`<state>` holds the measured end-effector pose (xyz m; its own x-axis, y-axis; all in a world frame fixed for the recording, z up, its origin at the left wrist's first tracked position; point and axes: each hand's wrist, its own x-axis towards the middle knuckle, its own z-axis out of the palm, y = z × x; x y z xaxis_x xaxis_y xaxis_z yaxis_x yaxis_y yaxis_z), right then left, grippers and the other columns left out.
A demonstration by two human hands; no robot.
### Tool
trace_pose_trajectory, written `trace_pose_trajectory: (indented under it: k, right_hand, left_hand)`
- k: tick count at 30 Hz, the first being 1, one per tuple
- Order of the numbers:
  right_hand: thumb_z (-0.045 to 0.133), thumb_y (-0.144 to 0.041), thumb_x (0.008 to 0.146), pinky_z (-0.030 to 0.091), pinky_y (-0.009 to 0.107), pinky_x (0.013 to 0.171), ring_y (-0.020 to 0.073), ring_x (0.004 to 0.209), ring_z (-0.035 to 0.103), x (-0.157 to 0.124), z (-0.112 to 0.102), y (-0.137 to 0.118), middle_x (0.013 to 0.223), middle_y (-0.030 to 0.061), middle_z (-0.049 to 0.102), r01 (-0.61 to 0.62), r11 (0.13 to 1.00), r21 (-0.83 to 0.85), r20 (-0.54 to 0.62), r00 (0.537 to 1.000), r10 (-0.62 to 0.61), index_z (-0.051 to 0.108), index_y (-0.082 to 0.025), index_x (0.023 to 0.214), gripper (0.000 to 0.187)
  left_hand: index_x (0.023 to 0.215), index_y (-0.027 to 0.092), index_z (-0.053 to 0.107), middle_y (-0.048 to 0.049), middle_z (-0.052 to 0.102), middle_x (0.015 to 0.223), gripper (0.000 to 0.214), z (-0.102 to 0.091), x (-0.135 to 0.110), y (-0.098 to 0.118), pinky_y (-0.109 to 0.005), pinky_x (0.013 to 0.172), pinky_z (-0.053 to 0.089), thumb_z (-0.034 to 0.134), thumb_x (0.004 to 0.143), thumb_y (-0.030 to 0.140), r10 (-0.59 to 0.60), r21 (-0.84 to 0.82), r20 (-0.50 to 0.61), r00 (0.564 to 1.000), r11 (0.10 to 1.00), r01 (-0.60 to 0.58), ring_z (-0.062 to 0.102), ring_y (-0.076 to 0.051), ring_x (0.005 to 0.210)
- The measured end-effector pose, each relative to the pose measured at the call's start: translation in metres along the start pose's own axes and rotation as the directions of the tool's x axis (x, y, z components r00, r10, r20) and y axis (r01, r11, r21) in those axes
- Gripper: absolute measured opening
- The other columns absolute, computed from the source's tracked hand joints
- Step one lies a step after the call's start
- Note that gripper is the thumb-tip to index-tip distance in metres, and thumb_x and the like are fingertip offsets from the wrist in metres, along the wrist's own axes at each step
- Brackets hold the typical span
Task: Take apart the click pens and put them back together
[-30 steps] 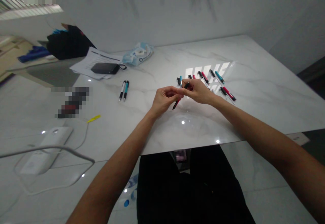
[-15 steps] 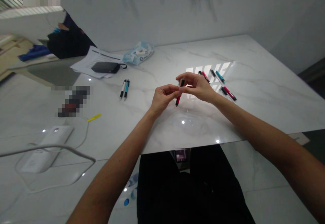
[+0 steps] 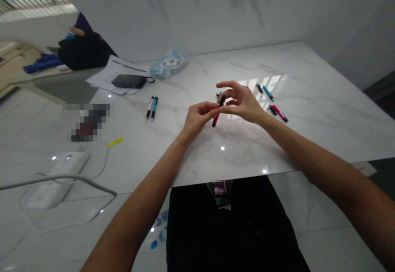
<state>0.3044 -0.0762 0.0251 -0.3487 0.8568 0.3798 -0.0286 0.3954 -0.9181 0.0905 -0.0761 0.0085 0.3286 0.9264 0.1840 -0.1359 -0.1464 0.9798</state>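
Note:
Over the middle of the white marble table (image 3: 308, 70), both of my hands meet on a red and black pen (image 3: 217, 113), held nearly upright. My left hand (image 3: 199, 119) pinches its lower red barrel. My right hand (image 3: 242, 101) holds the black upper end between thumb and fingers, the index finger lifted and curved above. Behind my right hand lie several loose pens, among them a teal one (image 3: 267, 92) and a red one (image 3: 279, 113).
Two pens (image 3: 151, 108), one white and one teal, lie side by side to the left. Farther back are papers with a black pouch (image 3: 127, 81) and a plastic packet (image 3: 169, 64). A yellow piece (image 3: 115, 142) and a white device (image 3: 55, 179) lie at the left.
The pen has turned from slanted to nearly upright and risen a little. My right hand has lifted and its fingers have spread more above the pen's top.

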Motion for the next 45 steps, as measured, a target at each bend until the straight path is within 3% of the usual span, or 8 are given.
trace_pose_trajectory:
  k: [19,25,31,36,45]
  right_hand:
    - [0.093,-0.056,0.079,0.059,0.033,0.088,0.0206,0.1,0.072,0.0,-0.001,-0.01,0.103,0.0041,0.072,-0.052,0.997,-0.054,0.005,0.999,0.053,0.071,-0.023,0.13,0.064]
    - [0.097,-0.057,0.074,0.06,0.031,0.086,0.0209,0.104,0.07,0.0,-0.001,-0.009,0.107,0.0046,0.071,-0.044,0.998,-0.033,0.009,0.999,0.044,0.072,-0.024,0.128,0.069]
    - [0.094,-0.06,0.078,0.062,0.035,0.092,0.0233,0.109,0.073,-0.002,0.0,-0.012,0.111,0.0067,0.074,-0.054,0.998,0.025,0.03,0.998,0.053,0.07,-0.024,0.134,0.071]
    - [0.098,-0.058,0.072,0.063,0.033,0.09,0.022,0.105,0.072,-0.001,0.001,-0.013,0.108,0.0053,0.072,-0.069,0.997,-0.02,-0.005,0.998,0.069,0.073,-0.023,0.125,0.068]
    - [0.091,-0.057,0.08,0.064,0.037,0.094,0.0246,0.108,0.076,-0.003,-0.002,-0.021,0.111,0.007,0.076,-0.067,0.998,0.0,-0.031,0.997,0.067,0.065,-0.023,0.138,0.072]
  left_hand:
    - [0.089,0.018,0.083,-0.0053,0.081,0.091,0.04,0.001,-0.001,0.004,-0.03,0.079,0.058,0.099,0.073,0.051,-0.015,0.026,0.026,1.0,1.0,0.015,0.073,-0.016,0.082]
    - [0.09,0.018,0.082,-0.005,0.081,0.092,0.039,0.0,-0.001,0.003,-0.03,0.081,0.058,0.098,0.075,0.051,-0.009,0.006,0.024,1.0,1.0,0.009,0.073,-0.015,0.084]
    - [0.086,0.019,0.082,-0.0036,0.08,0.088,0.039,0.001,-0.002,0.004,-0.029,0.078,0.057,0.098,0.075,0.052,-0.003,0.021,0.023,1.0,1.0,0.002,0.071,-0.015,0.08]
    - [0.091,0.02,0.083,-0.0045,0.081,0.091,0.038,0.0,-0.002,0.004,-0.03,0.079,0.057,0.098,0.076,0.051,-0.01,0.016,0.033,0.999,1.0,0.01,0.071,-0.015,0.082]
    - [0.089,0.019,0.083,-0.0039,0.08,0.09,0.036,0.0,-0.001,0.003,-0.027,0.076,0.055,0.099,0.073,0.046,-0.03,0.011,0.026,0.999,1.0,0.029,0.069,-0.013,0.078]
